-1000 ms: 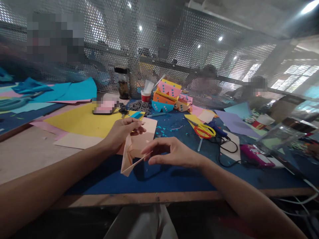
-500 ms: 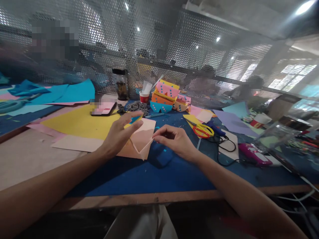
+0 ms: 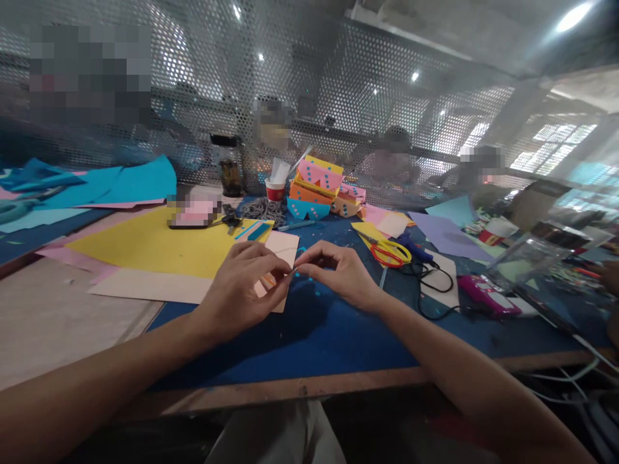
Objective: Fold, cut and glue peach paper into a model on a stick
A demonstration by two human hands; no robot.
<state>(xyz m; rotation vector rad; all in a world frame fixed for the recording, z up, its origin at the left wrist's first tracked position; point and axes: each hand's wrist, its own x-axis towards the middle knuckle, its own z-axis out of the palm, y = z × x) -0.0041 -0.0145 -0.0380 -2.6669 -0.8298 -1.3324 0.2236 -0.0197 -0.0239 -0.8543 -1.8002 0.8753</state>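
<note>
Over a sheet of pale peach paper (image 3: 284, 242), my left hand (image 3: 249, 283) is closed, thumb and index fingertip pressed together. My right hand (image 3: 341, 274) is also closed in a pinch, its fingertips meeting those of the left. Between them is a thin pale strip (image 3: 266, 281), mostly hidden by the left fingers; a bit shows in the gap of that hand. Small blue paper scraps (image 3: 302, 251) lie beside the right fingertips. Just beyond the left hand, a blue piece (image 3: 260, 231) rests on a yellow sheet (image 3: 159, 241).
Scissors (image 3: 391, 252), a blue glue gun (image 3: 416, 251) with a black cord and a magenta device (image 3: 488, 298) lie to the right. Folded paper glasses (image 3: 314, 187), a paper cup (image 3: 275, 189) and a jar (image 3: 229, 167) stand behind. A phone (image 3: 193, 212) lies on the left.
My left hand has moved right and down, closing from spread fingers into a pinch at my right fingertips. The blue piece near it now lies uncovered. My right hand stays nearly in place.
</note>
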